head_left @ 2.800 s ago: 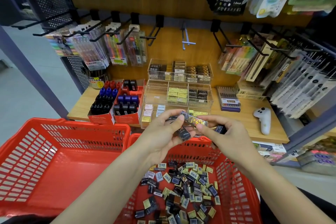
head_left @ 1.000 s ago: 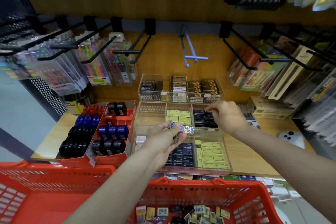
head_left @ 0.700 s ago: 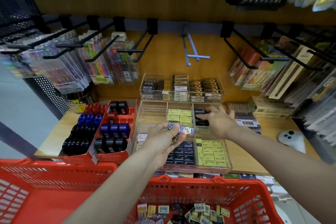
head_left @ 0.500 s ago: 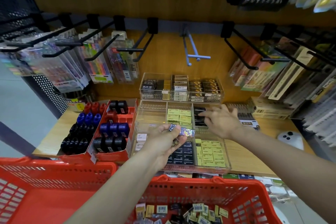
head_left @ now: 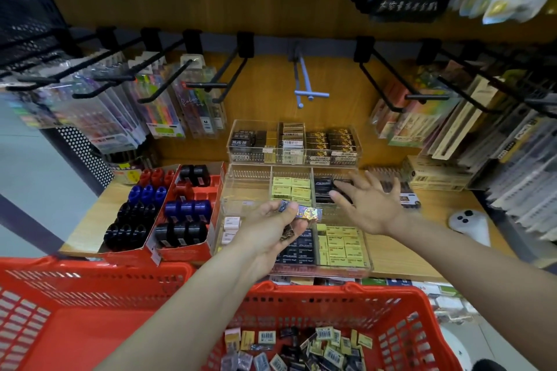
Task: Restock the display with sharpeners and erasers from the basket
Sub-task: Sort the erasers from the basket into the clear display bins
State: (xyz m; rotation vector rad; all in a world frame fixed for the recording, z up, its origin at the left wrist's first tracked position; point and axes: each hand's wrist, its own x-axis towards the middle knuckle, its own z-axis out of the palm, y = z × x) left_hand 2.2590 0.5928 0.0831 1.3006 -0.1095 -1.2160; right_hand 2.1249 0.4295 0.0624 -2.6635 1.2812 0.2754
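Left to right. Empty red basket (head_left: 75,304) sits at the bottom left, below the shelf (head_left: 391,253) front edge. On the shelf's left end are two red boxes of sharpeners (head_left: 168,208), black, blue and red, w/ gaps toward the back.

Centre: clear trays (head_left: 294,205) in tiers, split into compartments of yellow and black erasers; the mid tier's left compartment looks nearly bare.

Left hand (head_left: 271,232) hovers over the front tray, thumb and fingers pinching a long foil-printed pack (head_left: 306,211), w/ a few more small pcs tucked in the palm; can't tell exactly what they are.

Right hand (head_left: 372,205) is wide, fingers spread, holding nothing, over the mid tier's right compartment where black erasers (head_left: 324,187) lie; fingertips touching or just above them, can't tell which.

Bottom right: 2nd basket (head_left: 401,325) w/ a heap of loose wrapped erasers (head_left: 301,346), so plenty of stock left.

Step, as I read it: one black eraser just placed, mid-restock. Next move prob. calls for the right hand to come back to the left, take another pc, match it to its compartment and lay it flat w/o knocking the rows.
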